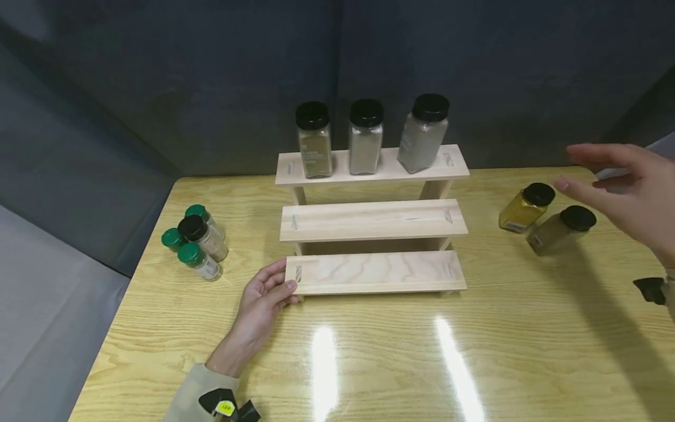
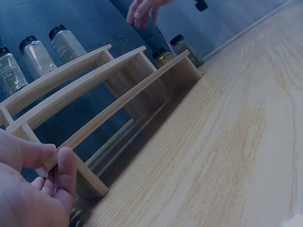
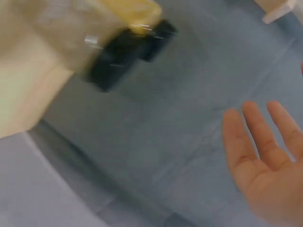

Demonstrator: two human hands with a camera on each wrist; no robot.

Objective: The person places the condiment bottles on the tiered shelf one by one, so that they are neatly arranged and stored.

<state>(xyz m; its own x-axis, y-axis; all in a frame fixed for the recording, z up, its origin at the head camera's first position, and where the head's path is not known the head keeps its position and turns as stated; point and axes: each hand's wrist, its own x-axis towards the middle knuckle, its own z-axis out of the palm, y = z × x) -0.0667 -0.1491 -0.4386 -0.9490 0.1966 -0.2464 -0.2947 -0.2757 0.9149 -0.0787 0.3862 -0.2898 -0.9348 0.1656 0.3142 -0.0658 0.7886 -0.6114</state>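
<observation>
Dark blue-grey cloth walls close off the pale wood surface (image 1: 369, 351), and I see a three-step wooden rack (image 1: 372, 221) standing at mid-frame. Three black-capped jars (image 1: 366, 138) already sit on its top step; the middle and bottom steps are bare. By my reading the filling is about a third done: two amber jars (image 1: 545, 223) wait at the right of the frame, and a cluster of small green- and black-capped bottles (image 1: 197, 241) stands at the left, none yet shelved.

My left hand (image 1: 263, 305) steadies the rack, thumb and fingers pinching the left end of the bottom step. My right hand (image 1: 624, 193) hovers above the amber jars, fingers straight and loosely spread, holding nothing.

From the left wrist view I get the pinch close up, thumb (image 2: 66, 168) on the board's edge, which the head view shows only small. The right wrist view shows only an open palm (image 3: 267, 165) against the cloth, no jars.
</observation>
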